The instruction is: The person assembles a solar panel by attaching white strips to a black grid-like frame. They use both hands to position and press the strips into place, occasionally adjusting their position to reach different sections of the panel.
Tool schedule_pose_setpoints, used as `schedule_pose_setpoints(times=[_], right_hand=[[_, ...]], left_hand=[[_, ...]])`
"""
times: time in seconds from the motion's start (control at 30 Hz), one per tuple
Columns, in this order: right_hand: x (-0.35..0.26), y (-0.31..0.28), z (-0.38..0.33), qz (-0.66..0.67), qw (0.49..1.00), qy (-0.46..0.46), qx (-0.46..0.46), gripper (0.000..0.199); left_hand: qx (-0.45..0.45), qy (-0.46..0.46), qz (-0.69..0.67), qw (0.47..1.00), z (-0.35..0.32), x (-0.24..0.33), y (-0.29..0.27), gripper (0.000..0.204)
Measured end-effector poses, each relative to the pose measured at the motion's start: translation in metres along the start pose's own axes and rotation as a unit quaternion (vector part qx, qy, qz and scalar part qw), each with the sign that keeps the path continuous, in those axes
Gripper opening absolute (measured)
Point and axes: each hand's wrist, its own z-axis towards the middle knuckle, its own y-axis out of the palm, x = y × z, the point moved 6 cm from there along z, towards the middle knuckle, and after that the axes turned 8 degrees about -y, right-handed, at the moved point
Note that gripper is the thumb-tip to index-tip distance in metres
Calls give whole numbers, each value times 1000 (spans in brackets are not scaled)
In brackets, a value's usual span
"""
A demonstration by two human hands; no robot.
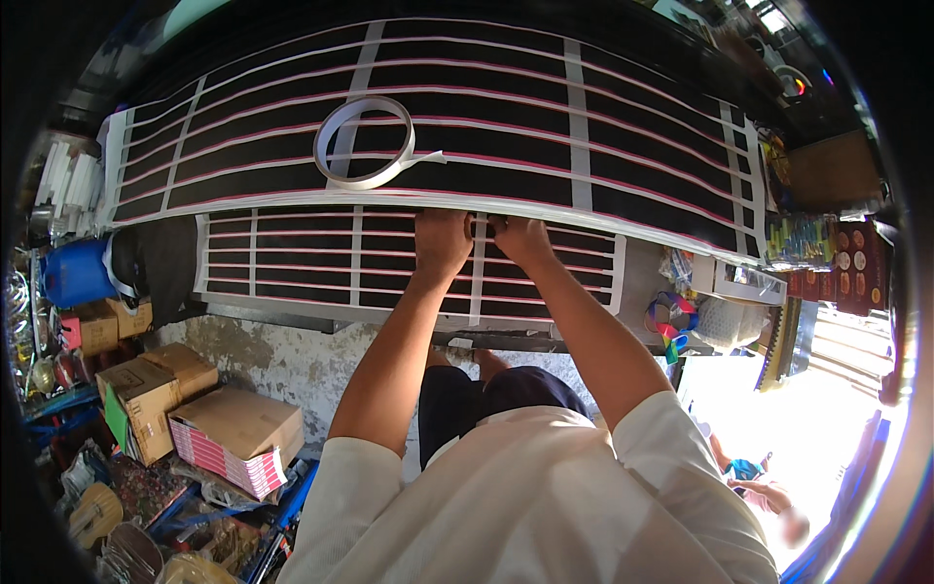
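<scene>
My left hand [444, 241] and my right hand [522, 240] are close together at the near edge of a stack of large sheets [467, 174]. These are black with white and pink lines and pale cross strips. Both hands have curled fingertips, partly hidden at that edge; what they pinch is too small to make out. Below them lies a similar lined black sheet [306, 263], with a pale strip [478, 282] running between my wrists. A roll of white tape [402, 170] rests on the upper stack, its loose end pointing right.
Cardboard boxes [238, 420] and a blue container [78, 271] stand on the left. Plastic-wrapped goods [800, 240] and a colourful ribbon coil [671, 319] sit at the right. A peeling wall [258, 355] lies below the bench edge. Another person [764, 487] is outside at lower right.
</scene>
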Motion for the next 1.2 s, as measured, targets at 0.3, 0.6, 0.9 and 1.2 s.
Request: schedule_pose_setpoints(times=[0.3,0.6,0.9,1.2], right_hand=[[-4,0,2,-14,999,-40,29,26],[0,9,-3,-47,991,-97,78,17],[-1,1,-5,-47,996,-67,19,19],[-26,-39,-18,-7,990,-116,-76,49]], left_hand=[[26,-15,-5,1000,0,5,-2,12],[61,2,-3,998,2,9,-6,7],[37,-4,-6,999,1,3,1,8],[34,-2,-16,999,1,6,-3,7]])
